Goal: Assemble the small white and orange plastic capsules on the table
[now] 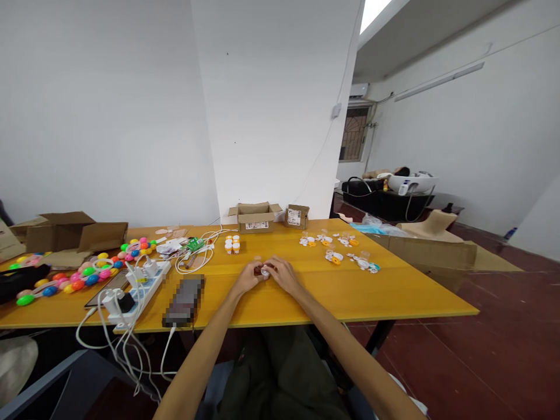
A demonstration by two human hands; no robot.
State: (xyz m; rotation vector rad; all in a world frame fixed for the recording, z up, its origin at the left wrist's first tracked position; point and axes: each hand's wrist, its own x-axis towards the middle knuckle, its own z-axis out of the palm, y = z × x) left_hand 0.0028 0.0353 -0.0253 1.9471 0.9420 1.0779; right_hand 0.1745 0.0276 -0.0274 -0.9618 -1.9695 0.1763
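Both my hands meet just above the yellow wooden table [306, 297], near its middle. My left hand [250, 278] and my right hand [280, 273] are closed together on a small white round piece [265, 270] pinched between their fingertips. Behind them stand a few small orange-and-white capped cups [232, 244]. To the right lie several scattered small white and orange parts [336, 251].
Open cardboard boxes [255, 216] sit at the back by the white pillar. A white power strip [140, 289] with chargers and cables, a dark phone [184, 300] and strings of coloured plastic eggs [83, 274] lie left. Large cardboard [433, 248] leans off the right edge.
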